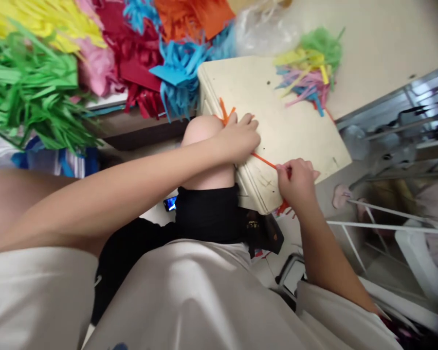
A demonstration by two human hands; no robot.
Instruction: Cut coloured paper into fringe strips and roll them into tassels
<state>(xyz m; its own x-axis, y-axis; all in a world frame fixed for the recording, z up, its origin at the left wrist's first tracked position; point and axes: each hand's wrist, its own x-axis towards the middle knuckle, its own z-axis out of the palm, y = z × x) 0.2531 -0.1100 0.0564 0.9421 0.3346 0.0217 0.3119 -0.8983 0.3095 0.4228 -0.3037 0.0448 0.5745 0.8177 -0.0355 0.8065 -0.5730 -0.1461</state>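
Note:
A narrow twisted orange paper strip [264,160] runs across the corner of a cream tabletop [295,131], with loose fringed ends showing past my left hand. My left hand [241,138] lies palm down over the strip, fingers slightly spread and touching the tabletop. Closer to the near right edge, my right hand [297,180] is closed in a pinch on the strip. The strip looks straight and taut between both hands. Some orange fringe [284,208] hangs below my right hand. Under my left hand the strip is hidden.
Piles of fringed paper lie at the left: green [29,82], yellow [47,24], dark red [135,63], blue [180,73] and orange [193,19]. A multicoloured tassel bunch [310,73] and clear plastic [266,29] sit behind. A metal rack [387,226] stands right.

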